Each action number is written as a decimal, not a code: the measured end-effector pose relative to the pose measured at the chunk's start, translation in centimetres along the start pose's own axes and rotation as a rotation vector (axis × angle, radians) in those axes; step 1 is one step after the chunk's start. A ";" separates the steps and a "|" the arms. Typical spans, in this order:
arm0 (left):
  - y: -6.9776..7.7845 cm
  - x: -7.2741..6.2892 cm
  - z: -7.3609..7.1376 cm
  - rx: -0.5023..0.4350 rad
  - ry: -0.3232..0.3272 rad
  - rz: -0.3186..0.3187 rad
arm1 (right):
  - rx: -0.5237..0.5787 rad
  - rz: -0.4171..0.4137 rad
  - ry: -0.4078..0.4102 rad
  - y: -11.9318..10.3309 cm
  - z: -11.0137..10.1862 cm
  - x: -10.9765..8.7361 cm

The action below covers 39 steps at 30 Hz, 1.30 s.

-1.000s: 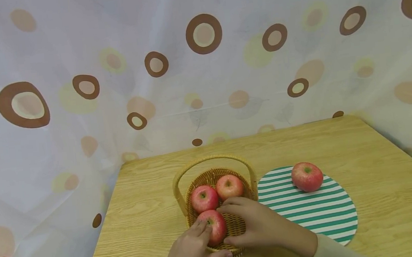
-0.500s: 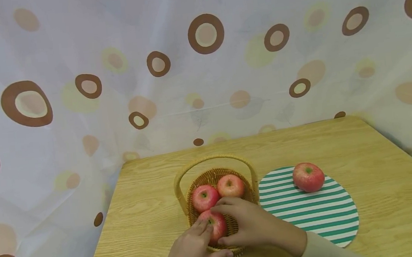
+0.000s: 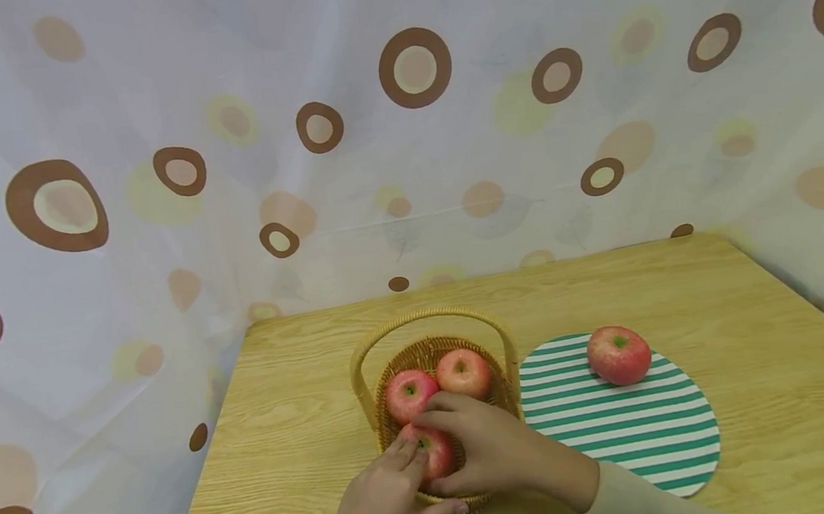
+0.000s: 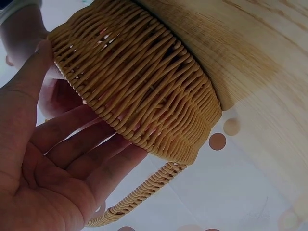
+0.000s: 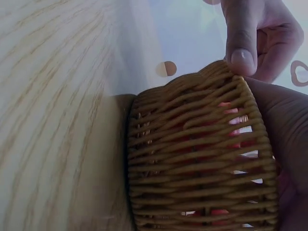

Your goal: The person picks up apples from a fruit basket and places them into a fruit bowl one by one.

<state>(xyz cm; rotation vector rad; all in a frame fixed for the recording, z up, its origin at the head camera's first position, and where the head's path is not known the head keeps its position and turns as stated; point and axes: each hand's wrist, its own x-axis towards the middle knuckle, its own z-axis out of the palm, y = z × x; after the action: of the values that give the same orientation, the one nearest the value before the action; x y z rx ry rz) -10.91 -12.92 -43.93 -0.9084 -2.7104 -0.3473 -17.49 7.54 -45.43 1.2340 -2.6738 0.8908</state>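
Note:
A wicker basket [image 3: 427, 345] with an arched handle stands on the table and holds three red apples. My right hand [image 3: 504, 452] grips the front apple [image 3: 439, 455], fingers behind it and thumb at its near side. On that same apple's left and top lie the fingers of my left hand [image 3: 385, 498], fairly straight. The left wrist view shows that hand [image 4: 57, 178] reaching over the rim of the basket [image 4: 139, 86], its thumb at the edge. Behind the front apple sit a left apple [image 3: 409, 393] and a right apple [image 3: 463, 371].
Right of the basket, an oval green-and-white striped mat [image 3: 626, 431] lies on the wooden table [image 3: 778, 369]. One more apple [image 3: 620, 355] rests on its far part. A white curtain [image 3: 489, 131] with brown and yellow circles hangs behind and beside the table.
My right hand has moved left within the basket and drawn in around the front apple. The left hand keeps its place; the other apples have not moved, and the view has shifted slightly.

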 end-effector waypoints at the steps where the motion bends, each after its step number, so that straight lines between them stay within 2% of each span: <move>1: 0.0 0.0 0.0 0.001 0.008 0.004 | -0.001 -0.011 0.006 -0.1 0.0 0.1; 4: -0.1 0.0 0.1 -0.001 0.018 0.012 | 0.001 -0.032 0.016 -0.2 0.3 0.3; 10: -0.1 0.0 0.1 -0.021 0.004 0.015 | 0.027 -0.019 0.017 -0.2 0.7 0.7; 18: -0.2 -0.1 0.3 -0.009 0.047 0.028 | 0.020 -0.029 0.053 0.2 0.3 0.6; 21: -0.1 -0.1 0.3 -0.024 0.038 0.017 | 0.022 -0.024 0.058 0.4 0.2 0.3; 25: 0.0 -0.1 0.1 -0.048 0.008 -0.018 | 0.027 0.010 0.043 0.5 0.0 -0.1; 29: 0.1 -0.2 0.0 -0.052 0.016 -0.044 | 0.033 0.049 0.025 0.7 -0.2 -0.4; 32: 0.0 -0.2 0.1 -0.051 0.032 -0.045 | 0.037 0.070 0.013 0.8 -0.4 -0.6; 39: 0.1 -0.3 0.1 -0.060 0.022 -0.054 | 0.020 0.073 -0.019 0.9 -0.6 -0.8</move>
<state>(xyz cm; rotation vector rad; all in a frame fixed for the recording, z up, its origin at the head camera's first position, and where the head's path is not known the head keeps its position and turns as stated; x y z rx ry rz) -10.66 -13.01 -44.08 -0.8428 -2.7221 -0.4487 -17.71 8.84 -45.53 1.1617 -2.7472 0.9215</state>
